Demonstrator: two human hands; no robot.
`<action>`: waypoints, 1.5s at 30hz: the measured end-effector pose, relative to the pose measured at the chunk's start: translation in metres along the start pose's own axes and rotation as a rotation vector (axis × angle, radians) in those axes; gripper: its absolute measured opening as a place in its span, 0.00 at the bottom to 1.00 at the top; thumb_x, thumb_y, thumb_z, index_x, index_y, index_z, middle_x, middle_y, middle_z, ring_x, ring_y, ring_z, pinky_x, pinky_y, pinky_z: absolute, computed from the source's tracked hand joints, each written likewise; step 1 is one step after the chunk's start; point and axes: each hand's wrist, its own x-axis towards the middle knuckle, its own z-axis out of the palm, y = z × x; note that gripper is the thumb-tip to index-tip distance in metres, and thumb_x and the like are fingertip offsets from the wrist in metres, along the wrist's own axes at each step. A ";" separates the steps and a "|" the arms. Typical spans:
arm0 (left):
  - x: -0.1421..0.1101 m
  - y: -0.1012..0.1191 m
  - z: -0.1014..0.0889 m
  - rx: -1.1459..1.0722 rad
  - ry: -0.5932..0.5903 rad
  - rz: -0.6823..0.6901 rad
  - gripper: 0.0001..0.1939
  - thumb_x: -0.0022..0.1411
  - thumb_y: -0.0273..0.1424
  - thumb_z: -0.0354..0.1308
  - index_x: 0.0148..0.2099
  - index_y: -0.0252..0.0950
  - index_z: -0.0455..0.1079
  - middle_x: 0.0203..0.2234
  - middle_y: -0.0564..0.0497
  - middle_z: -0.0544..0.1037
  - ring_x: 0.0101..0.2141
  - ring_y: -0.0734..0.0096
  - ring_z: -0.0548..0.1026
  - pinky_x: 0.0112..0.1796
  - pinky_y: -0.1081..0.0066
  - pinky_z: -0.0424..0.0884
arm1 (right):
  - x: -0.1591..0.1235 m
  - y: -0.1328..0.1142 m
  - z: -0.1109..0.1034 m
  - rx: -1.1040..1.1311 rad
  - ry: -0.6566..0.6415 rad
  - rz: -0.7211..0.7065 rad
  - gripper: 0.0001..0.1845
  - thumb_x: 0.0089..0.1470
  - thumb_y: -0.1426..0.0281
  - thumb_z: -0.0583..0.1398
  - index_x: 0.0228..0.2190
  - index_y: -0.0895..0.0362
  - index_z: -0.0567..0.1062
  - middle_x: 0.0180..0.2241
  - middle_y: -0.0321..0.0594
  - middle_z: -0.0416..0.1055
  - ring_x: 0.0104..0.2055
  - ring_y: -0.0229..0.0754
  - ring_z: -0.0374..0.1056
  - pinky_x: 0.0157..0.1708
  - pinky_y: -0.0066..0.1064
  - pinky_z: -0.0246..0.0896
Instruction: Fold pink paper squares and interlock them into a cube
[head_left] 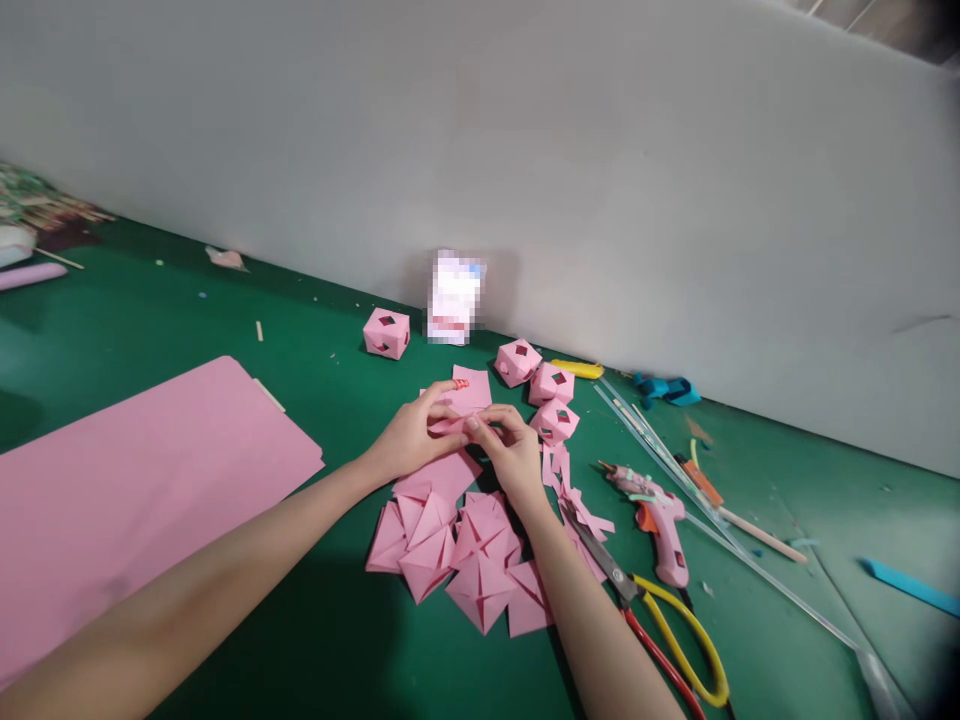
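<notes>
Both hands meet over the middle of the green table, pinching a small piece of pink paper between them. My left hand is closed on its left side, with a red wrapping on one fingertip. My right hand grips the right side with thumb and fingers. The fingers partly hide the piece, so its folds are hard to make out. Below the hands lie several folded pink paper squares, overlapping. A flat pink sheet shows just behind the fingers. Finished pink paper cubes with diamond holes stand beyond the right hand.
Large pink sheets cover the left side. On the right lie scissors with yellow and red handles, a pink glue gun, clear glue sticks and paper scraps. Another pink cube and a blurred upright screen stand by the grey wall.
</notes>
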 end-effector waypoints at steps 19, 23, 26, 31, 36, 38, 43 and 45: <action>0.001 0.000 0.000 0.092 0.006 -0.004 0.30 0.55 0.42 0.66 0.57 0.36 0.66 0.35 0.48 0.82 0.39 0.62 0.79 0.47 0.63 0.71 | 0.000 -0.005 -0.002 0.055 -0.038 0.060 0.11 0.52 0.59 0.66 0.28 0.54 0.79 0.32 0.40 0.75 0.38 0.45 0.71 0.42 0.37 0.69; 0.001 0.001 0.000 0.099 0.015 0.021 0.29 0.55 0.43 0.65 0.56 0.37 0.67 0.38 0.47 0.82 0.41 0.61 0.79 0.47 0.64 0.71 | -0.001 -0.008 -0.002 0.067 -0.036 0.090 0.12 0.50 0.58 0.66 0.28 0.55 0.80 0.31 0.41 0.77 0.36 0.45 0.72 0.40 0.37 0.69; 0.000 0.001 0.000 0.127 0.012 0.043 0.28 0.56 0.42 0.65 0.56 0.37 0.68 0.36 0.49 0.81 0.38 0.64 0.78 0.46 0.65 0.70 | -0.001 -0.010 -0.001 0.102 -0.044 0.122 0.13 0.50 0.58 0.66 0.28 0.55 0.80 0.30 0.40 0.78 0.34 0.44 0.73 0.38 0.36 0.70; 0.000 0.001 0.000 0.146 0.013 0.053 0.27 0.55 0.41 0.65 0.55 0.38 0.69 0.28 0.55 0.78 0.30 0.71 0.73 0.37 0.71 0.69 | -0.001 -0.008 -0.001 0.131 -0.028 0.135 0.12 0.49 0.59 0.67 0.28 0.56 0.79 0.30 0.39 0.77 0.33 0.43 0.73 0.38 0.35 0.69; 0.000 0.003 0.000 0.148 0.014 0.045 0.26 0.56 0.41 0.65 0.54 0.37 0.69 0.26 0.56 0.76 0.27 0.73 0.70 0.34 0.73 0.67 | 0.000 -0.005 -0.001 0.119 -0.032 0.115 0.12 0.50 0.59 0.67 0.28 0.55 0.79 0.30 0.39 0.77 0.34 0.43 0.72 0.40 0.36 0.69; 0.000 0.004 0.000 0.148 0.004 0.045 0.25 0.56 0.39 0.65 0.54 0.37 0.69 0.26 0.56 0.77 0.27 0.73 0.71 0.34 0.72 0.67 | 0.000 -0.005 -0.001 0.101 -0.035 0.106 0.12 0.50 0.59 0.67 0.28 0.55 0.79 0.30 0.39 0.77 0.35 0.44 0.72 0.41 0.37 0.68; 0.000 0.004 -0.001 0.141 -0.002 0.055 0.25 0.56 0.41 0.64 0.53 0.37 0.70 0.27 0.55 0.77 0.28 0.72 0.71 0.35 0.72 0.67 | 0.000 -0.005 -0.001 0.123 -0.030 0.116 0.11 0.50 0.60 0.67 0.29 0.55 0.80 0.31 0.39 0.77 0.35 0.43 0.72 0.41 0.36 0.68; 0.000 0.003 0.000 0.141 -0.003 0.068 0.26 0.56 0.43 0.64 0.53 0.37 0.70 0.27 0.54 0.76 0.28 0.72 0.70 0.33 0.72 0.67 | 0.000 -0.004 -0.001 0.145 -0.025 0.134 0.11 0.49 0.60 0.67 0.29 0.55 0.80 0.31 0.38 0.77 0.34 0.43 0.72 0.40 0.36 0.68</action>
